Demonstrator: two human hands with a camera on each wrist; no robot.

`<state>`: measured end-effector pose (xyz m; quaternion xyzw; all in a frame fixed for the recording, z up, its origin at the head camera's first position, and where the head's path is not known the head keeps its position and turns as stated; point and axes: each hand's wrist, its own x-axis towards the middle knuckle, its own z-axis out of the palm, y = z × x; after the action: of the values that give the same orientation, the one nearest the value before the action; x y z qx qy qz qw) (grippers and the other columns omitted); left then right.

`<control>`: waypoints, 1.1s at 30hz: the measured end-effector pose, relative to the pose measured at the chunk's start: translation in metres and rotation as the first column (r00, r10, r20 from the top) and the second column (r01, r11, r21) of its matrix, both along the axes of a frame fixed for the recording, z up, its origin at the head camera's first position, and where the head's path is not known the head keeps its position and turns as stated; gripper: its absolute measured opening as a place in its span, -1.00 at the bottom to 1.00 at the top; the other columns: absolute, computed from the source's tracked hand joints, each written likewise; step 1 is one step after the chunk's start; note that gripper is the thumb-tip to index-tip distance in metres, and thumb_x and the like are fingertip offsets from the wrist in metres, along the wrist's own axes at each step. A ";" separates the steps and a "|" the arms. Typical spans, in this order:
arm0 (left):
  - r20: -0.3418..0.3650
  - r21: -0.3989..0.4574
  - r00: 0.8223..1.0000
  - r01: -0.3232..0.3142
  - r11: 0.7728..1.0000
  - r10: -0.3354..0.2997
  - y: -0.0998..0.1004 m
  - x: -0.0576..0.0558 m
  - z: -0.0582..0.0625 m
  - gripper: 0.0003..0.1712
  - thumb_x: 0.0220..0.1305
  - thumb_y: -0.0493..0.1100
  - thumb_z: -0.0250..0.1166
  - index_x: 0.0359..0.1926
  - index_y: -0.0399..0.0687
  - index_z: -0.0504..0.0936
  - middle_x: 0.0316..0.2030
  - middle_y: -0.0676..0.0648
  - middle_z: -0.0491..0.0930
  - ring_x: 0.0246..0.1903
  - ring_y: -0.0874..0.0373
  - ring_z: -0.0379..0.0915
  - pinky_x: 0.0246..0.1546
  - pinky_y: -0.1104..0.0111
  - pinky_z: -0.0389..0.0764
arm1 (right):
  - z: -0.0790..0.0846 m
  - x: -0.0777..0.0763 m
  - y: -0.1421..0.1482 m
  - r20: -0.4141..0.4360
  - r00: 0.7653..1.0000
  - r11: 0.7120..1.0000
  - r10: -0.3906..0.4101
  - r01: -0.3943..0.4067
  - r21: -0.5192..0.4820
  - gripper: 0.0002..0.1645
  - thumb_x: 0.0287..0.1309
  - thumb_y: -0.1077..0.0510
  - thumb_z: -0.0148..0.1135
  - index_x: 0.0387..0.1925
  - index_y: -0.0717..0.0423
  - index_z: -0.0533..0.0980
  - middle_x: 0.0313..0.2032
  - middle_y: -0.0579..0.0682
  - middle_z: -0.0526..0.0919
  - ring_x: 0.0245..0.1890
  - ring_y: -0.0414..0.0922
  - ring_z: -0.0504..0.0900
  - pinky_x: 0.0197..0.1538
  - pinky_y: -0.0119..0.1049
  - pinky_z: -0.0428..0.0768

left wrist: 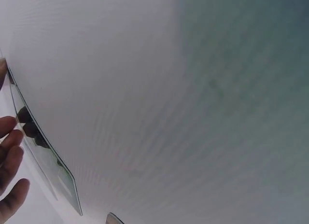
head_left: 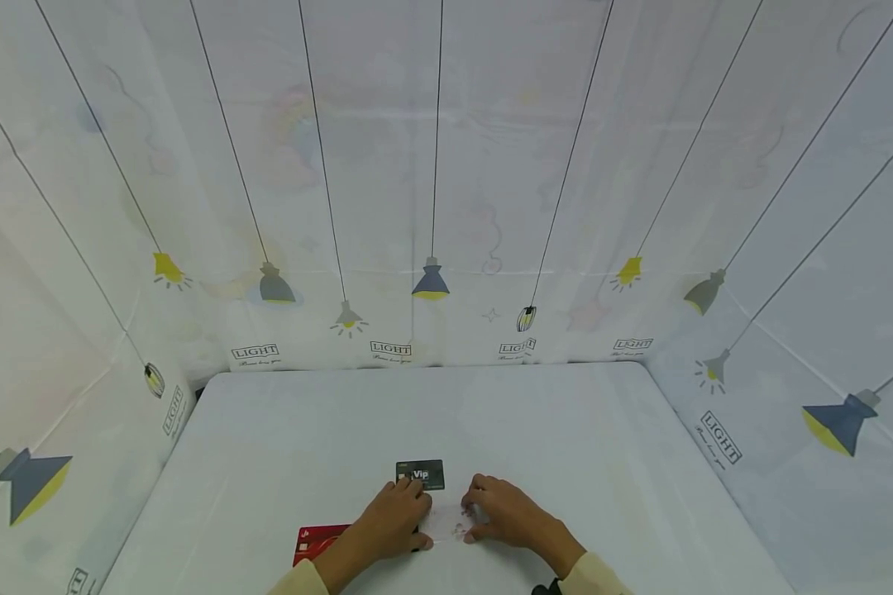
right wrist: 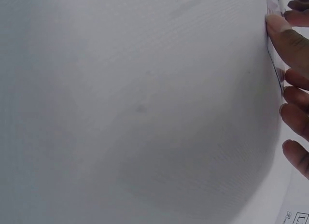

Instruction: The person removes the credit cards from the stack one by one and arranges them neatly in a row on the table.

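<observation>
Near the front of the white table, a clear plastic card sleeve [head_left: 441,524] lies between the two hands. My left hand [head_left: 389,519] holds a glossy card [left wrist: 65,183] by its edge, thumb at one end and fingers along the far side; in the head view that hand hides most of it. At the sleeve's other end, my right hand [head_left: 512,514] pinches the clear plastic, its thumb [right wrist: 289,43] on the edge in the right wrist view. Just beyond the left fingers lies a black card marked "Vip" [head_left: 430,473].
A red card [head_left: 318,539] lies left of the left hand, partly covered by the forearm. The white tabletop [head_left: 432,413] runs back to a curtain [head_left: 387,207] printed with hanging lamps, which also closes both sides. A dark band [head_left: 545,588] shows at the right wrist.
</observation>
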<state>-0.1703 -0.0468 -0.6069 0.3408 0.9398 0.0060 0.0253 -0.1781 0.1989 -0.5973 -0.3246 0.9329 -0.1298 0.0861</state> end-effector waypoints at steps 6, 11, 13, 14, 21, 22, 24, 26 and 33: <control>0.004 0.005 1.000 -0.002 1.000 0.002 0.000 0.001 0.001 -0.35 0.09 0.39 0.39 0.01 0.06 0.67 -0.14 0.07 0.58 -0.17 0.20 0.42 -0.08 0.30 0.56 | -0.001 -0.001 0.000 0.000 1.000 1.000 0.006 -0.006 -0.001 -0.43 -0.04 -0.23 0.50 -0.01 -0.10 0.65 -0.13 -0.23 0.56 -0.21 -0.37 0.50 -0.02 -0.34 0.60; 0.008 0.001 1.000 -0.004 1.000 0.004 0.000 0.001 0.001 -0.35 0.09 0.39 0.39 0.02 0.07 0.66 -0.11 0.07 0.58 -0.15 0.19 0.44 -0.05 0.29 0.57 | 0.000 -0.001 0.000 -0.002 1.000 1.000 0.010 -0.010 0.005 -0.44 -0.04 -0.23 0.50 -0.01 -0.10 0.65 -0.12 -0.23 0.57 -0.20 -0.36 0.51 -0.02 -0.33 0.60; 0.010 -0.002 1.000 -0.003 1.000 0.003 0.000 0.001 0.001 -0.35 0.10 0.40 0.39 0.03 0.08 0.66 -0.10 0.06 0.59 -0.14 0.19 0.45 -0.04 0.28 0.57 | 0.001 0.000 0.000 0.001 1.000 1.000 0.010 -0.010 0.006 -0.44 -0.03 -0.24 0.50 -0.01 -0.10 0.65 -0.12 -0.23 0.58 -0.20 -0.36 0.51 -0.02 -0.33 0.61; 0.010 -0.003 1.000 -0.002 1.000 0.002 -0.001 0.001 0.001 -0.35 0.10 0.40 0.38 0.03 0.08 0.66 -0.09 0.06 0.59 -0.13 0.18 0.45 -0.03 0.28 0.57 | 0.001 0.000 0.000 0.002 1.000 1.000 0.011 -0.011 0.002 -0.45 -0.02 -0.24 0.49 -0.02 -0.10 0.65 -0.12 -0.22 0.58 -0.20 -0.36 0.51 -0.02 -0.33 0.60; 0.011 0.004 1.000 0.014 1.000 -0.014 -0.003 0.001 0.002 -0.38 0.16 0.38 0.35 0.05 0.09 0.64 -0.07 0.06 0.60 -0.11 0.17 0.47 -0.02 0.26 0.59 | 0.004 -0.002 0.001 -0.030 0.999 0.998 0.037 -0.038 -0.040 -0.50 0.09 -0.28 0.41 -0.07 -0.07 0.66 -0.17 -0.21 0.57 -0.25 -0.39 0.46 -0.10 -0.37 0.59; 0.014 0.006 1.000 0.015 1.000 -0.015 -0.003 0.002 0.003 -0.38 0.17 0.38 0.34 0.06 0.08 0.63 -0.05 0.05 0.60 -0.08 0.16 0.49 0.00 0.24 0.60 | 0.004 -0.002 0.001 -0.038 0.998 0.998 0.044 -0.046 -0.045 -0.51 0.10 -0.27 0.41 -0.08 -0.06 0.66 -0.17 -0.21 0.58 -0.25 -0.39 0.46 -0.11 -0.37 0.59; 0.020 0.007 1.000 0.013 1.000 -0.014 -0.005 0.002 0.006 -0.37 0.19 0.37 0.33 0.09 0.08 0.62 -0.01 0.04 0.61 -0.02 0.13 0.52 0.04 0.21 0.60 | 0.005 -0.003 0.000 -0.058 0.997 0.997 0.057 -0.060 -0.055 -0.51 0.11 -0.27 0.40 -0.08 -0.04 0.66 -0.16 -0.19 0.58 -0.25 -0.38 0.47 -0.12 -0.38 0.59; 0.023 0.016 1.000 0.011 1.000 -0.011 -0.007 0.001 0.009 -0.36 0.20 0.36 0.33 0.11 0.06 0.61 0.03 0.02 0.62 0.04 0.10 0.53 0.07 0.17 0.60 | 0.007 -0.005 0.000 -0.077 0.995 0.996 0.066 -0.070 -0.058 -0.51 0.12 -0.26 0.41 -0.07 -0.02 0.66 -0.16 -0.16 0.60 -0.24 -0.36 0.49 -0.12 -0.37 0.59; -0.014 0.038 1.000 -0.023 0.999 0.023 -0.020 -0.008 0.014 -0.35 0.22 0.32 0.34 0.15 0.01 0.61 0.06 -0.03 0.62 0.06 0.07 0.53 0.07 0.15 0.59 | 0.010 -0.017 -0.006 -0.092 0.994 0.998 0.052 -0.054 -0.016 -0.51 0.13 -0.22 0.42 -0.02 -0.04 0.65 -0.12 -0.17 0.60 -0.17 -0.30 0.55 -0.06 -0.33 0.62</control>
<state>-0.1782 -0.0672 -0.5926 0.3305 0.9435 0.0213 0.0120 -0.1951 0.1931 -0.5877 -0.3558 0.9257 -0.1209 0.0436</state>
